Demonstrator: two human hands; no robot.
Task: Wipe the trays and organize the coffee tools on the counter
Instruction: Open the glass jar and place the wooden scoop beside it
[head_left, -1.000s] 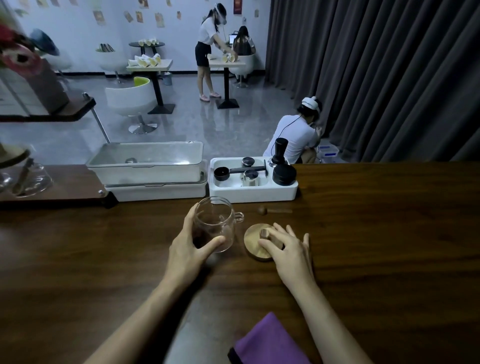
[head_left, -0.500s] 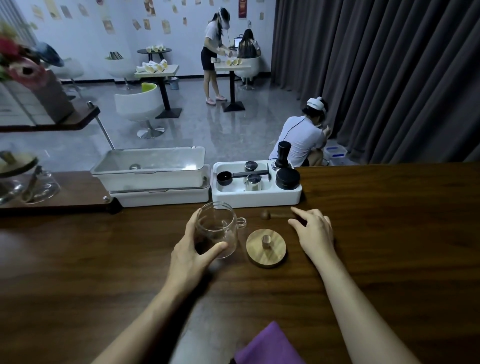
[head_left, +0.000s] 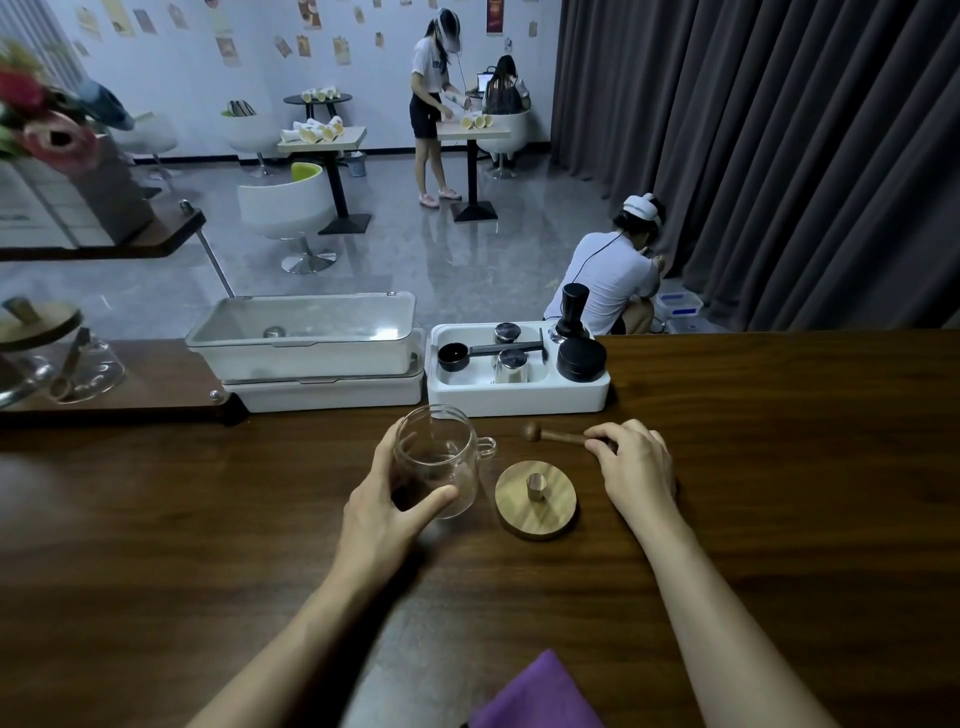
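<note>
Your left hand (head_left: 382, 512) grips the glass jar (head_left: 439, 462), which stands on the counter (head_left: 779, 493). Your right hand (head_left: 636, 465) curls its fingers onto the handle end of the wooden spoon (head_left: 545, 435), lying just before the white tray (head_left: 519, 402). The wooden lid (head_left: 535, 501) lies between your hands.

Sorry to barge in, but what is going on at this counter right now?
At the dark wooden counter, a person's left hand grips a clear glass jar and the right hand pinches the end of a small round-headed wooden stick. The round wooden lid lies flat between the hands, off the jar. A white tray of coffee tools sits behind.
</note>
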